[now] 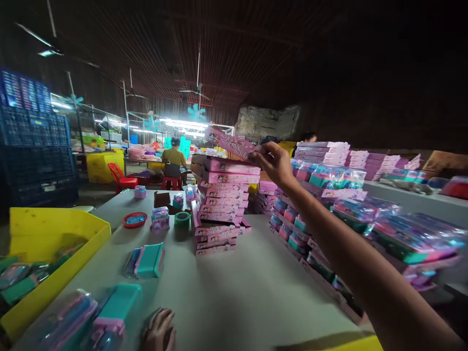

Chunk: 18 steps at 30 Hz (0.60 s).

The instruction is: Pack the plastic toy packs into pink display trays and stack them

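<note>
My right hand (272,161) is stretched forward, its thumb and fingers closed on the end of a pink printed cardboard tray (234,146). That tray is tilted above a tall stack of similar pink cardboard trays (224,202) on the table. Down at the lower edge, my left hand (160,329) rests on the tabletop, fingers loosely curved and nothing visible in them. Just left of it lies a teal-and-pink plastic toy case (119,307), blurred, beside a clear-covered toy pack (69,319). Another teal case (149,261) lies farther up the table.
Filled trays of packaged toys (292,224) are piled along the right side. A yellow bin (84,239) with toy cases stands left. On the table (237,282) are a red dish (135,220) and a green tape roll (182,219). A person (174,158) sits farther back.
</note>
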### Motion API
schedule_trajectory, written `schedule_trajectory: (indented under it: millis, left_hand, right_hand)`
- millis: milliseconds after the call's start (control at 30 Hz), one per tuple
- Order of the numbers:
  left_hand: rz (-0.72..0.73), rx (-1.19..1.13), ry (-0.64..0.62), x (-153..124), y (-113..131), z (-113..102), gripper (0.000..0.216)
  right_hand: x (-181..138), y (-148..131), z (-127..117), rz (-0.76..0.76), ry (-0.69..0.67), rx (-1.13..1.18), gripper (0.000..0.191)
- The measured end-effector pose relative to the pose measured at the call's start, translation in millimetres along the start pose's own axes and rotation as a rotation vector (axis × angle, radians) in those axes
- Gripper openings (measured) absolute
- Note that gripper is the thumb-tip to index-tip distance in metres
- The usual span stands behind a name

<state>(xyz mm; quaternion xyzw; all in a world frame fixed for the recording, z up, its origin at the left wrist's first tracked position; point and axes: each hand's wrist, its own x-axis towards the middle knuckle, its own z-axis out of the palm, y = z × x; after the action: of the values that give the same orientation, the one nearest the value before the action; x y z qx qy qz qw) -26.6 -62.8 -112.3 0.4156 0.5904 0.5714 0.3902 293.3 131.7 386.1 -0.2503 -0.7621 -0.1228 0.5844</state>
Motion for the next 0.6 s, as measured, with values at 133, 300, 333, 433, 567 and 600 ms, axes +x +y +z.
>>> schedule_trajectory:
  millis: [133, 300, 333, 433, 567, 600]
  left_hand:
    - [0.485, 0.475, 0.092, 3, -22, 1, 0.029]
    - [0.668, 0.667, 0.195, 9, -39, 3, 0.035]
    - [0.642, 0.66, 0.203, 8, -37, 5, 0.035]
    - [0.533, 0.585, 0.198, -1, -14, 12, 0.034]
    - [0.231, 0.231, 0.107, -14, 46, 6, 0.022]
    - [0.153, 0.127, 0.085, -15, 61, -1, 0.02]
  right_hand:
    - [-5, 7, -10, 0.075, 0.081, 0.065, 0.032]
    - [4, -9, -33, 0.087, 0.31, 0.078, 0.031]
    - [-1, -20, -42, 0.027, 0.304, 0.047, 0.03]
    - [-41, -71, -75, -0.196, 0.201, -0.081, 0.025]
    - [-143, -154, -108, -0.443, -0.079, -0.107, 0.016]
    - [-172, -171, -112, -0.468, -0.172, -0.074, 0.019]
